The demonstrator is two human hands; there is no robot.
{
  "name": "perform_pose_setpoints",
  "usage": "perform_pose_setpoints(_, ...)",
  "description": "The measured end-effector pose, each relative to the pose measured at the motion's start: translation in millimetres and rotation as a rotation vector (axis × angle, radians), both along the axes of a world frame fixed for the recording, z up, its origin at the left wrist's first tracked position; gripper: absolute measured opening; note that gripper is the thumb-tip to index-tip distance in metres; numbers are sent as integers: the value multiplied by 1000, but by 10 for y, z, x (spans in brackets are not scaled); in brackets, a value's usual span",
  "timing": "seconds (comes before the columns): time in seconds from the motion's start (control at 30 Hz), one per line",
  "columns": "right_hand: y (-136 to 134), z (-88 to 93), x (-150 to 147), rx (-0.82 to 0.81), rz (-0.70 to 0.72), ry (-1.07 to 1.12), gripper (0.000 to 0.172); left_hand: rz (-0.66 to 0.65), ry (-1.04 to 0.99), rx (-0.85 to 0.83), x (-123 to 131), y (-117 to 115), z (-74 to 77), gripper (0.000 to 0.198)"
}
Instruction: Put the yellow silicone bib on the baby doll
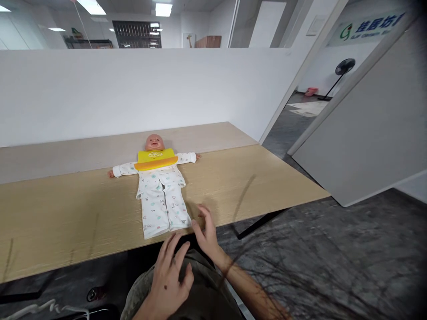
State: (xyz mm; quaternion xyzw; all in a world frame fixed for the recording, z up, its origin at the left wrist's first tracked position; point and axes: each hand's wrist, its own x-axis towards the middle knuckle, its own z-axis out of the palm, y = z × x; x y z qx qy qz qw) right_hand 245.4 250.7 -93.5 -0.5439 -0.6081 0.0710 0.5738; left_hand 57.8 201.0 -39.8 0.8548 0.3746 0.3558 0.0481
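Note:
A baby doll (155,142) lies face up on the wooden table, its arms spread to both sides. It wears white patterned pajamas (160,200), with the trouser legs reaching toward the table's front edge. Across its chest lies a yellow bib (155,156) with an orange catch pocket (156,164) along the bottom. My left hand (171,275) is over my lap, just below the trouser hems, fingers apart and holding nothing. My right hand (207,233) is at the table edge beside the doll's right-hand trouser hem, fingers spread and nothing in them.
The light wood table (240,178) ends at a corner on the right. A white partition (133,93) with glass above stands behind it. To the right are a grey panel (373,129) and, through the doorway, a black fan (344,66). A can (96,293) stands below at left.

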Motion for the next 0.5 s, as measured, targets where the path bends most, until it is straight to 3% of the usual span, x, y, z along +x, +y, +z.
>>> perform_pose_setpoints(0.17, 427, 174, 250, -143, 43, 149, 40, 50, -323, -70, -123, 758, 347, 29)
perform_pose_setpoints(0.23, 694, 292, 346, -192, 98, 182, 40, 122, -459, -201, -169, 1157, 446, 23)
perform_pose_setpoints(0.33, 1217, 470, 444, -270, 136, 307, 37, 217, -762, -423, -211, 1801, 580, 26)
perform_pose_setpoints(0.5, 2255, 597, 517, -365, 165, 421, 36, 342, -970, -433, -283, 2914, 717, 29)
